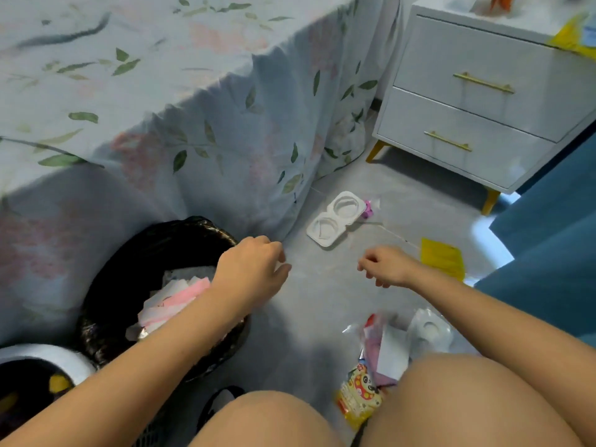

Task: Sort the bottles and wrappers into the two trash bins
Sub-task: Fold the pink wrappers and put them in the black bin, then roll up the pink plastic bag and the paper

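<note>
Left hand (251,269) hovered over black bin (106,285) rim, fingers loosely curled, empty. Right hand (387,266) likewise, above floor. Wrappers (364,391) lay by knee; white tray (335,217) beyond hands.

Soft, dim indoor light fell evenly; a bright glare patch lay on the floor (490,233) at right. Faint shadows sat under both arms. Edges curved from wide-angle distortion, and the top was blurred.
</note>
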Motion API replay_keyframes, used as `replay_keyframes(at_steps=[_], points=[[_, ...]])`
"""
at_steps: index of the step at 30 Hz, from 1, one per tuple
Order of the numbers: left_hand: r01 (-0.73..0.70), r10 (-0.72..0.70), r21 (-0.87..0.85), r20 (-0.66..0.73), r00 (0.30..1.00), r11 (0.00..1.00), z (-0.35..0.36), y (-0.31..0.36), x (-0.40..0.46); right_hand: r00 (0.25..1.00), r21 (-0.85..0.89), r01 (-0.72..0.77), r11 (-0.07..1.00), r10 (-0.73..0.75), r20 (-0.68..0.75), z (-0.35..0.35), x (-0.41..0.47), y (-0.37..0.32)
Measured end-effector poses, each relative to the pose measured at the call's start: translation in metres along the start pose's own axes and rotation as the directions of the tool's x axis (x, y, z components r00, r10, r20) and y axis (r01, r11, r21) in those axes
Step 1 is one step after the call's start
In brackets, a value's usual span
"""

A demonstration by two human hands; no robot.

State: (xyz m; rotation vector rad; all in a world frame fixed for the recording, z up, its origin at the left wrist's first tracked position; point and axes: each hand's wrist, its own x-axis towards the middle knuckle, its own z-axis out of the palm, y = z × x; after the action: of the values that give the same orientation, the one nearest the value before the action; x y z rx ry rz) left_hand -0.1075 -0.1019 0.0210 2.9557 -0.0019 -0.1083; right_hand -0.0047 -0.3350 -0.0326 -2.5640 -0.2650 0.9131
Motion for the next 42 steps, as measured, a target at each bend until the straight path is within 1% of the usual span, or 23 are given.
replay_keyframes(at_steps=[2,3,5,8,12,18,22,26,29,32,35,37,39,40,42], points=[[-0.047,0.047,-0.004,0.038,0.998,0.999,0.015,0.018,0.008,0.999,-0.196,-0.035,0.98,0.037,0.01,0.024,0.0,0.047],[-0.068,0.068,0.0,0.06,0.996,0.998,0.023,0.026,0.011,0.998,-0.26,-0.046,0.964,0.052,0.018,0.037,0.0,0.067],[-0.102,0.1,0.017,0.108,0.989,0.995,0.04,0.039,0.017,0.996,-0.274,-0.071,0.959,0.082,0.028,0.061,0.001,0.103],[-0.119,0.115,0.017,0.172,0.978,0.993,0.062,0.051,0.022,0.995,-0.271,-0.095,0.958,0.102,0.013,0.087,0.004,0.135],[-0.115,0.104,0.031,0.24,0.965,0.993,0.082,0.058,0.021,0.996,-0.386,-0.05,0.921,0.072,0.044,0.103,0.016,0.147],[-0.083,0.069,0.033,0.313,0.947,0.996,0.097,0.057,0.012,0.989,-0.472,-0.07,0.879,0.123,0.082,0.122,0.035,0.155],[-0.066,0.051,0.031,0.342,0.938,0.997,0.1,0.052,0.007,0.995,-0.537,-0.073,0.841,0.099,0.021,0.127,0.037,0.157],[-0.031,0.028,0.003,0.348,0.937,1.0,0.097,0.048,0.001,0.997,-0.52,-0.074,0.851,0.079,-0.013,0.115,0.035,0.16],[-0.01,0.02,-0.031,0.346,0.938,0.999,0.091,0.048,-0.005,0.997,-0.451,-0.048,0.891,0.072,0.037,0.098,0.03,0.155],[0.009,0.021,-0.084,0.349,0.937,0.996,0.082,0.048,-0.01,0.992,-0.203,-0.068,0.977,0.088,0.088,0.074,0.02,0.137],[0.073,-0.002,-0.196,0.344,0.939,0.978,0.066,0.049,-0.013,0.996,0.035,-0.068,0.997,0.066,0.055,0.044,0.006,0.109],[0.156,-0.051,-0.311,0.321,0.946,0.938,0.053,0.049,-0.016,1.0,0.228,-0.008,0.974,0.005,0.014,0.022,-0.006,0.083],[0.234,-0.132,-0.415,0.26,0.956,0.879,0.034,0.046,-0.021,0.998,0.409,0.063,0.911,-0.06,-0.021,0.002,-0.02,0.048],[0.275,-0.179,-0.462,0.242,0.954,0.843,0.026,0.045,-0.023,0.995,0.467,0.094,0.879,-0.095,-0.022,-0.007,-0.026,0.032],[0.333,-0.27,-0.546,0.196,0.943,0.769,0.009,0.038,-0.031,0.983,0.518,0.171,0.838,-0.181,-0.031,-0.023,-0.038,-0.004]])
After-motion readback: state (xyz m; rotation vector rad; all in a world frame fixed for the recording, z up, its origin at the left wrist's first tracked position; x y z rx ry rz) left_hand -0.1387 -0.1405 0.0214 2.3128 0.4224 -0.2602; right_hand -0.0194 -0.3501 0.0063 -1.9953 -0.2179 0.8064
